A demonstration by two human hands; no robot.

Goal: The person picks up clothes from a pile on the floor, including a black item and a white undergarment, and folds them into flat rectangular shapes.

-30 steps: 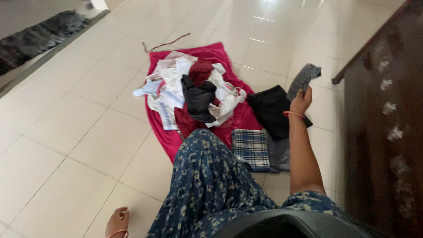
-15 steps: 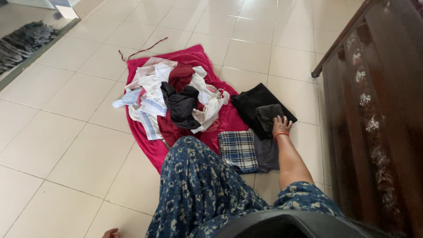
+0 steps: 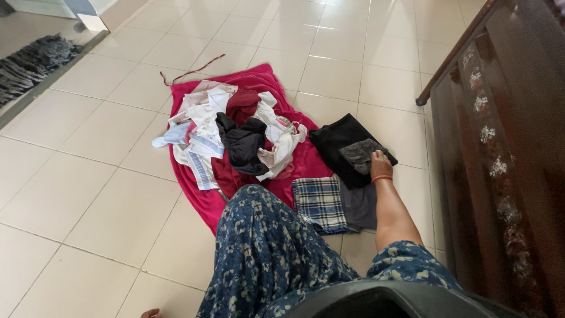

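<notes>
Right of centre, we see the right hand closed on a small grey garment resting on the folded black cloth. We judge it best laid flat, edges squared, apart from the unsorted heap on the red sheet.

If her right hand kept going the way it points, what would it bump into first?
The right hand points away from her, resting on a small grey cloth atop the folded black garment. Past those, apparently only bare beige floor tiles.
</notes>
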